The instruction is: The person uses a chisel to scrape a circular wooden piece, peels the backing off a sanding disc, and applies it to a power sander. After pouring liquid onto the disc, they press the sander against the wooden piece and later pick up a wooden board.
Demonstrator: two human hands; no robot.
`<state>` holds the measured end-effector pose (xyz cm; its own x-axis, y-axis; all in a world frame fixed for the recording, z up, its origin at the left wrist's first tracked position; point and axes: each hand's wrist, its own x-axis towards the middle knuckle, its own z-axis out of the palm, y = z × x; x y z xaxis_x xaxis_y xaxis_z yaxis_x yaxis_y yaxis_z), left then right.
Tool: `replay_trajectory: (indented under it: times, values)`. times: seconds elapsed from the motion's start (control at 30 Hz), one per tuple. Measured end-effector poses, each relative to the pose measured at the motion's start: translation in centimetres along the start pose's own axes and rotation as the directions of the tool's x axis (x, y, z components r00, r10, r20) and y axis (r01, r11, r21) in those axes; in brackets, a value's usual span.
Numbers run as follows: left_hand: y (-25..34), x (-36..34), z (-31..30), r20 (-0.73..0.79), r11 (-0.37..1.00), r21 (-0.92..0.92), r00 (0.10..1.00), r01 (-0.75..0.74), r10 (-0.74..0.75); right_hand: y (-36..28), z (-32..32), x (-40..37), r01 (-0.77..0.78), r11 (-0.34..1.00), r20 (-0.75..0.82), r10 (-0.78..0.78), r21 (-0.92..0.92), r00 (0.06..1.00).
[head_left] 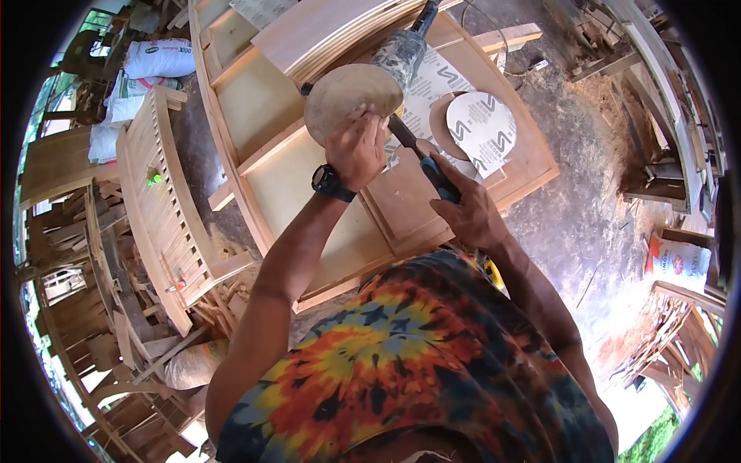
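Observation:
A round tan sanding disc [340, 96] is tilted up at the front of a worn power sander [399, 58], which lies on the wooden panel. My left hand [357, 147], with a black watch on the wrist, grips the disc near its lower edge, fingers pressed on its face. In my right hand [469, 208] is a chisel [438, 176] with a blue and black handle. Its dark flat blade points up at the disc's right rim, close to my left fingertips. Beside it lie white-backed sanding discs [482, 127] printed with grey logos.
Under the tools lies a framed wooden panel [532, 166] with raised edges. Curved wood sheets [309, 35] rest at its far end. A slatted wooden piece [166, 201] stands at left, with white sacks [158, 58] behind. Scrap wood and a printed bag [678, 262] are at right.

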<state>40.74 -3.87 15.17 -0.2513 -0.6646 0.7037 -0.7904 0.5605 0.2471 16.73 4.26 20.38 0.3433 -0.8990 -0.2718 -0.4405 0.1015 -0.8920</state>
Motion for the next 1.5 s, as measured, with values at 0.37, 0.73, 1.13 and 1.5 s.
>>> replay_trajectory:
  times: [0.37,0.73,1.13,1.5]
  values:
    - [-0.1,0.0,0.1,-0.024,0.999,-0.024,0.999,0.023,-0.024,0.3,-0.6,0.6,-0.425,0.509,0.377,0.201,0.749,0.904]
    - [0.0,0.1,0.2,-0.022,0.994,-0.020,0.994,0.110,-0.111,0.8,-1.7,-0.7,-0.049,0.986,0.077,0.037,0.158,0.996]
    - [0.1,0.0,-0.1,-0.010,0.998,-0.029,0.998,0.060,-0.060,-0.3,-1.5,1.4,-0.009,0.998,0.021,0.008,0.069,1.000]
    - [-0.3,-0.1,-0.4,0.021,0.998,-0.052,0.999,0.046,-0.045,0.3,-0.9,2.1,0.313,0.923,-0.066,-0.335,-0.225,0.940]
